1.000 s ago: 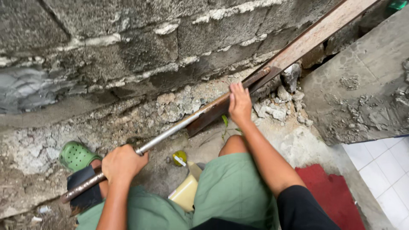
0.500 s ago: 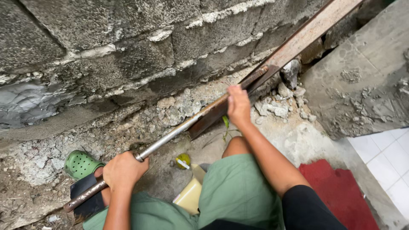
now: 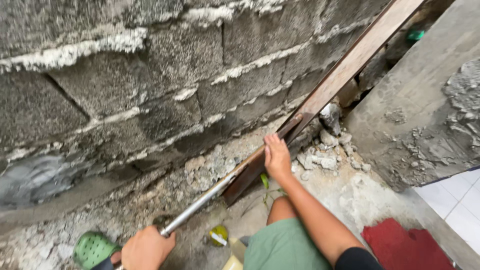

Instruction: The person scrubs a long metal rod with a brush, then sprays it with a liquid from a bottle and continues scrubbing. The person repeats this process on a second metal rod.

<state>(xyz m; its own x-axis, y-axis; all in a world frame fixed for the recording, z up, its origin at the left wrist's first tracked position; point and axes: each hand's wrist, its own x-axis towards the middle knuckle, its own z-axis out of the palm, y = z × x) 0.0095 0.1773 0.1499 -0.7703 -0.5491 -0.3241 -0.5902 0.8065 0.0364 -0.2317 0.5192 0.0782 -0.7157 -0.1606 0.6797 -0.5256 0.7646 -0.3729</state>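
My left hand (image 3: 146, 248) grips the near end of a grey metal pipe (image 3: 200, 204) that slopes up to the right. The pipe's far end runs under a dark wooden piece (image 3: 248, 176), and my right hand (image 3: 276, 158) presses flat on that piece at the foot of the block wall (image 3: 150, 90). A long brown wooden plank (image 3: 350, 62) leans from there up to the top right. My knees in green shorts (image 3: 285, 247) are at the bottom.
Broken concrete lumps (image 3: 325, 157) lie by the plank's foot. A rough concrete slab (image 3: 425, 110) rises on the right, with white tiles (image 3: 460, 205) and a red mat (image 3: 405, 245) below. A green perforated shoe (image 3: 92, 248) and a small yellow-green item (image 3: 218, 235) sit near my left hand.
The view has tilted upward, so more wall shows and my hands sit lower in the picture. Both hands keep their hold on the pipe and the wooden piece.
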